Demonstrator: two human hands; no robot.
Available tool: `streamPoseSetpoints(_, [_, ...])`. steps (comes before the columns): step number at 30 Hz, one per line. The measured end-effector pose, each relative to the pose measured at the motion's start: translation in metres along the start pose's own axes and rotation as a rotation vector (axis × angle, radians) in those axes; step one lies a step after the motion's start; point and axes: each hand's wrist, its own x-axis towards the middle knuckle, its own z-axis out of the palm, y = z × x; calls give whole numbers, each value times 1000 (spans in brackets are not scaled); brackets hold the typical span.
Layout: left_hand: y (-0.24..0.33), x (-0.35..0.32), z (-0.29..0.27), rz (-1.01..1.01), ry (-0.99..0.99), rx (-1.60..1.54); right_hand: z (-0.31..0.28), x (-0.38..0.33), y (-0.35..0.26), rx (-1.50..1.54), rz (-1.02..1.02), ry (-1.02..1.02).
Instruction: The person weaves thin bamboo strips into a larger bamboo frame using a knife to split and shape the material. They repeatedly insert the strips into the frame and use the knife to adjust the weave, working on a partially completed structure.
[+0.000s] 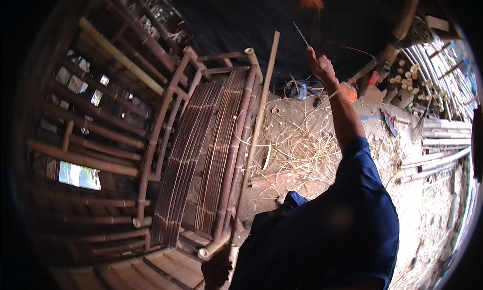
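Observation:
My right hand (322, 67) is stretched far forward, closed around a knife; its thin blade (300, 33) points up and to the left. Down at the lower edge, my left hand (216, 271) is in shadow, with fingers curled at the near end of a long bamboo strip (265, 101). That strip runs away from me beside a bamboo bench (221, 189), whose seat is of dark slats with gaps between them. The knife's handle is mostly hidden in my fist.
Curly bamboo shavings (307, 144) cover the ground ahead. A plastic bottle (302, 92) and an orange bag (348, 92) stand beyond. Cut bamboo poles (443, 134) are stacked at right, near a sandal (388, 122). Bamboo framework (95, 154) fills the left side.

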Motion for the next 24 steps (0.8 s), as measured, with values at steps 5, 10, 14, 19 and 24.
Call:
streamPoseSetpoints(5, [29,130,24,124,40,-429,51,-117,-36,-51,-224,-332])
streamPoseSetpoints(10, [61,232,33,80,60,-638,50,-301,-85,-118,-581,-896])
streamPoseSetpoints(14, [86,245,38,112,136,-643,62,-349,-75,105,-838,-710])
streamPoseSetpoints(19, [72,243,26,133,52,-543,100,-320,-74,-42,-821,-686])
streamPoseSetpoints(24, [63,150,34,267,-28,-303,123,-173,-55,-9,-385,-374])
